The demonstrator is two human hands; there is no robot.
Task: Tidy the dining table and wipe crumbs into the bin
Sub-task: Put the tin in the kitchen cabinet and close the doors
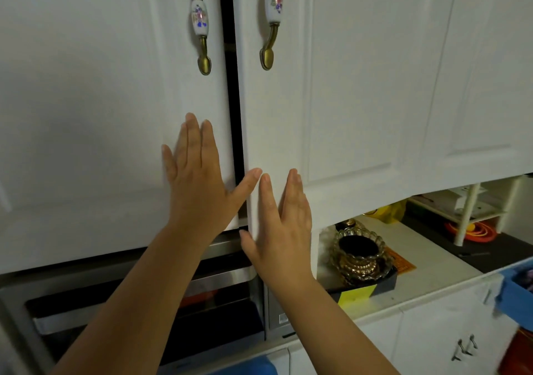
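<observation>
Two white upper cabinet doors fill the view, with a narrow dark gap between them. My left hand [199,178] lies flat with straight fingers against the lower part of the left door [86,115]. My right hand [281,221] presses with straight fingers on the lower left edge of the right door [360,86]. Each door carries a brass handle with a flowered ceramic middle, the left handle [201,22] and the right handle [272,20]. Neither hand holds anything. No dining table, crumbs or bin are in view.
Below the cabinets stands a steel oven-like appliance [138,302]. To the right, a glass bowl [360,253] sits on a dark box on the pale counter [427,276]. A white rack [467,213], an orange coil and a blue container [519,296] lie further right.
</observation>
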